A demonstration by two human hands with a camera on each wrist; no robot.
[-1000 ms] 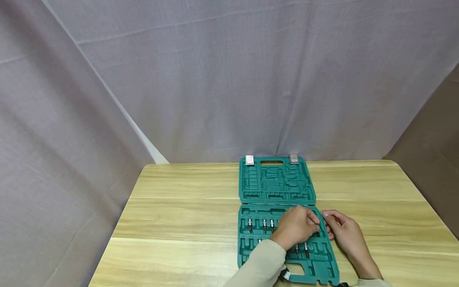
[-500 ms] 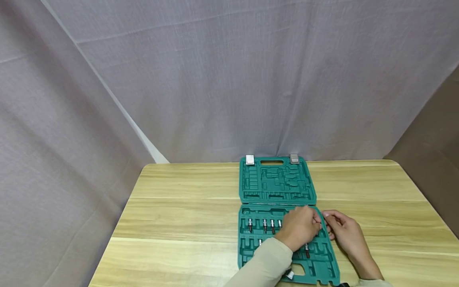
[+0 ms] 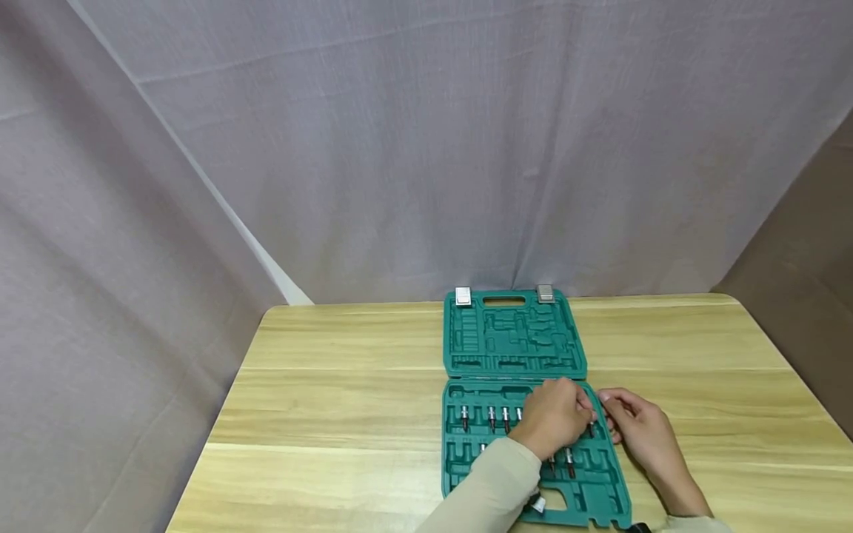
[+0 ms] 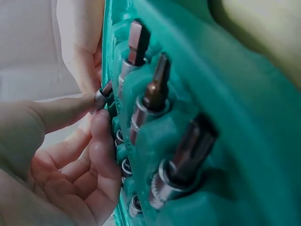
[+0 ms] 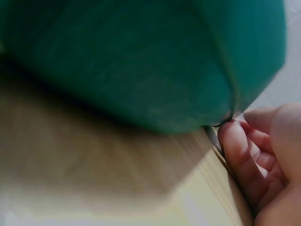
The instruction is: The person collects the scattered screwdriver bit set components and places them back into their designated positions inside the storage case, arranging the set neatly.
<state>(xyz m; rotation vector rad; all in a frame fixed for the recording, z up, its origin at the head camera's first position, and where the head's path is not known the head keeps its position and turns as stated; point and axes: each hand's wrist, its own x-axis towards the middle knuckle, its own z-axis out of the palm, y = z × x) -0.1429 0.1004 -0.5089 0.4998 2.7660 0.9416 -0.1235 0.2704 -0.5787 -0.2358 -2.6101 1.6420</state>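
Observation:
A green tool case (image 3: 513, 379) lies unfolded on the table, with several bit sockets (image 3: 464, 418) seated in rows in its near half. My left hand (image 3: 553, 418) reaches over the right side of that half. In the left wrist view its thumb and index finger pinch a small bit socket (image 4: 100, 98) beside the slots, the other fingers curled below. My right hand (image 3: 643, 437) is at the case's right edge, gripping the rim between thumb and fingers. The right wrist view shows its fingertips (image 5: 233, 134) against the green edge; part of the grip is hidden.
The case's lid half (image 3: 516, 337) leans back, with two metal latches (image 3: 463, 296) at its far edge. Under everything is a wooden table (image 3: 333, 414). Grey cloth (image 3: 400, 148) hangs behind and at the left; a brown cloth (image 3: 806, 274) is at the right.
My left hand shifts slightly right, then a little back to the left and away from me, uncovering a bit socket near its fingertips. The right hand stays at the case's edge.

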